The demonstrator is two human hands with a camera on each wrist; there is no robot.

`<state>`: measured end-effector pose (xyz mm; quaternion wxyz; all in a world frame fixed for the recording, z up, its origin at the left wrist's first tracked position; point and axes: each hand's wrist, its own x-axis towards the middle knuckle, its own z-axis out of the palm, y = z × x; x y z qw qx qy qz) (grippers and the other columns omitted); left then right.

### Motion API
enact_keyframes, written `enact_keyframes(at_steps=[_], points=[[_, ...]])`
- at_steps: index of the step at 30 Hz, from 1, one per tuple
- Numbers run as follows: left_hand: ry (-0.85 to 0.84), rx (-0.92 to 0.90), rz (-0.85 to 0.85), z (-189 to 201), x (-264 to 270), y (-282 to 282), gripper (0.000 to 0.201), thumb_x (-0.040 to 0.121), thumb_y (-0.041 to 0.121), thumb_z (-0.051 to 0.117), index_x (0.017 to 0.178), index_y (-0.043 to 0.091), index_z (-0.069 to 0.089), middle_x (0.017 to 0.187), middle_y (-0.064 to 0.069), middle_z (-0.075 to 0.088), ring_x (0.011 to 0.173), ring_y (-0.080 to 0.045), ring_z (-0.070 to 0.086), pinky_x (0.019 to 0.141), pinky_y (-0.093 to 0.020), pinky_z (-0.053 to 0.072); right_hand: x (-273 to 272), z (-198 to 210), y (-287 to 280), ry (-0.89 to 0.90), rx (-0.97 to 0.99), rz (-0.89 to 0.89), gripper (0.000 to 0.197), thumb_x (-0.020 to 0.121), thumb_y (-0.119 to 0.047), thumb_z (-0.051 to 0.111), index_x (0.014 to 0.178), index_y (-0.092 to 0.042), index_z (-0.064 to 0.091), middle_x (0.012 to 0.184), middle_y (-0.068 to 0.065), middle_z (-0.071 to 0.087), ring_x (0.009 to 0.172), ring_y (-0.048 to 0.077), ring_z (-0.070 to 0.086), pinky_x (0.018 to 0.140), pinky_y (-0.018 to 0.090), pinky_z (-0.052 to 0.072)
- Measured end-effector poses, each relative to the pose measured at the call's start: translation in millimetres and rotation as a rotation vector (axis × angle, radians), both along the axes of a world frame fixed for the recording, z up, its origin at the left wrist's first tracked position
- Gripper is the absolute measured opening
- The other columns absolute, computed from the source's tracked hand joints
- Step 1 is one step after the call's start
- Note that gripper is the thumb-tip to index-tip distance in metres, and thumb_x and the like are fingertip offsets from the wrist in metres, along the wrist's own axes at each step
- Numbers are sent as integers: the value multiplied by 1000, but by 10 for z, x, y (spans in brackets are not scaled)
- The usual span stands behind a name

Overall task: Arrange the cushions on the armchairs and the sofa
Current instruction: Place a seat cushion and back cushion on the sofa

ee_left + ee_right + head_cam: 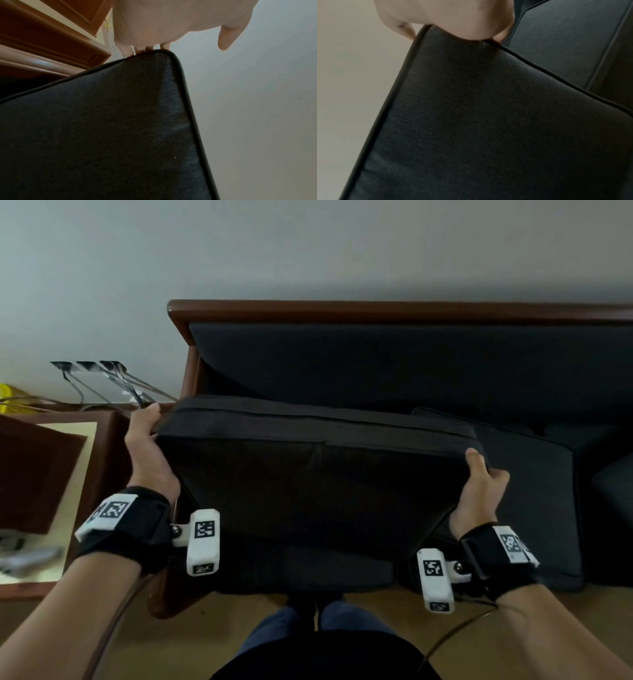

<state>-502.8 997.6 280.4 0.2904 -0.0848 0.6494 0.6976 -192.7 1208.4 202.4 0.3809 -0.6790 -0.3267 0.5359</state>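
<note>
I am holding the dark cushion tilted above the sofa, at its left end. My left hand is gripping the far left corner; my right hand is gripping the right edge. In my judgement, I should be lowering it level, its back edge going snug against the backrest cushion. Only the right wrist view is showing the piping.
</note>
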Motion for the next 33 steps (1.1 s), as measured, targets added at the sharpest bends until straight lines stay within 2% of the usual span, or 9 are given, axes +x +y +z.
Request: enact_keyframes(at_steps=[3, 8, 10, 12, 15, 19, 24, 27, 33], points=[[53, 19, 39, 8, -181, -27, 33, 97, 40, 46, 74, 23, 63, 56, 12, 64, 53, -5, 62, 55, -16, 44, -81, 46, -16, 3, 11, 2, 30, 81, -43, 72, 90, -28, 48, 101, -5, 59, 100, 16, 61, 98, 40, 52], [143, 59, 45, 112, -372, -198, 42, 94, 40, 47, 59, 26, 65, 67, 11, 63, 75, -11, 60, 70, -25, 47, -255, 230, -33, -29, 74, -10, 27, 85, -34, 72, 80, -24, 47, 89, -6, 56, 82, 9, 57, 78, 29, 50], [164, 47, 113, 82, -511, -284, 25, 86, 44, 57, 82, 24, 70, 87, 5, 68, 92, -17, 63, 80, -30, 50, -384, 357, 32, -43, 143, 8, 29, 81, -34, 73, 78, -25, 46, 86, -7, 55, 78, 8, 55, 74, 27, 49], [130, -33, 175, -40, -624, -359, 53, 72, 46, 72, 116, 17, 68, 117, -5, 71, 112, -25, 65, 95, -40, 52, -510, 447, 121, -68, 192, 45, 31, 72, -42, 72, 76, -27, 45, 85, -8, 56, 80, 9, 56, 77, 30, 49], [154, -161, 225, -258, -636, -352, 63, 68, 32, 82, 128, 24, 63, 122, -4, 71, 112, -21, 67, 98, -44, 55, -609, 353, 203, -108, 164, 115, 26, 70, -41, 65, 81, -27, 47, 85, -8, 54, 81, 14, 54, 81, 38, 48], [79, -341, 82, -699, -522, -395, 68, 73, 22, 81, 137, 26, 57, 130, -6, 65, 109, -20, 64, 95, -36, 54, -511, -34, 80, -248, -91, 240, 47, 81, -30, 60, 121, -11, 47, 102, 6, 56, 98, 30, 54, 92, 47, 48], [124, -645, -113, -1055, -452, -672, 72, 68, 58, 74, 135, 48, 51, 143, -3, 49, 125, -32, 52, 112, -50, 40, -418, -259, -166, -351, -167, 265, 39, 90, -19, 57, 122, -10, 38, 110, 13, 52, 95, 32, 51, 83, 40, 41], [179, -695, -174, -1091, -477, -719, 78, 66, 65, 72, 138, 45, 49, 138, -6, 53, 124, -32, 55, 110, -51, 42, -554, -234, -110, -399, -146, 247, 42, 86, -15, 60, 121, -5, 39, 126, 18, 51, 106, 35, 51, 88, 41, 42], [282, -685, -132, -1124, -491, -565, 68, 91, 44, 69, 150, 28, 41, 143, -14, 41, 127, -35, 50, 110, -42, 41, -1219, -5, -246, -784, -43, 653, 84, 80, -34, 68, 150, -13, 24, 162, 26, 1, 151, 41, -3, 121, 57, 8]])
